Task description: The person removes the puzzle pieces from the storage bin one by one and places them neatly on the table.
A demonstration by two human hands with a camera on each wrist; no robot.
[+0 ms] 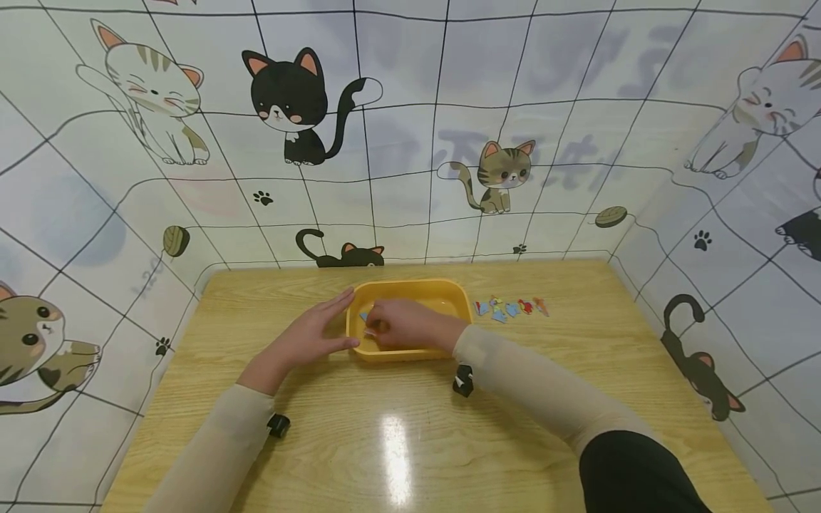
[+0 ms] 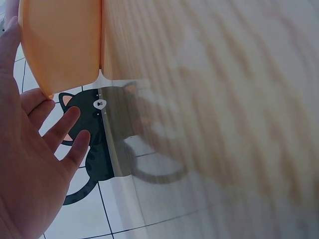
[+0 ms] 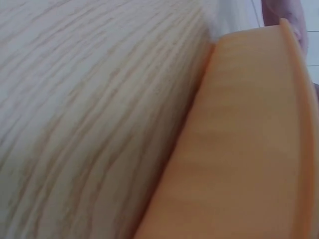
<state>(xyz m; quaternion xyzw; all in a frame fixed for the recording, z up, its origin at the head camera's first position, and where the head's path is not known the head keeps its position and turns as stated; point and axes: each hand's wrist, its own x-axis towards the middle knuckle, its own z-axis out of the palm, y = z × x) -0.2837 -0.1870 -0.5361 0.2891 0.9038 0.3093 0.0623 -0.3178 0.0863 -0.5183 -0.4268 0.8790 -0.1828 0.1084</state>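
Observation:
A yellow plastic bin (image 1: 410, 355) stands on the table towards its far side. My left hand (image 1: 311, 331) rests at the bin's left end, fingers spread and thumb and fingertips touching the rim; the left wrist view shows these loose fingers beside the orange-looking wall (image 2: 62, 45). Inside the bin my right hand (image 1: 410, 324) has its fingers curled, pinching a small pale puzzle piece (image 1: 370, 331) at the tips, mostly hidden. A blue piece (image 1: 363, 315) shows just beyond those fingers. The right wrist view shows only the bin's outer wall (image 3: 239, 129) and part of the left hand.
Right of the bin lie several small colourful puzzle pieces (image 1: 512, 309) in a loose row. The wooden table (image 1: 333, 442) meets a cat-printed cloth backdrop (image 1: 410, 142) at the back and sides.

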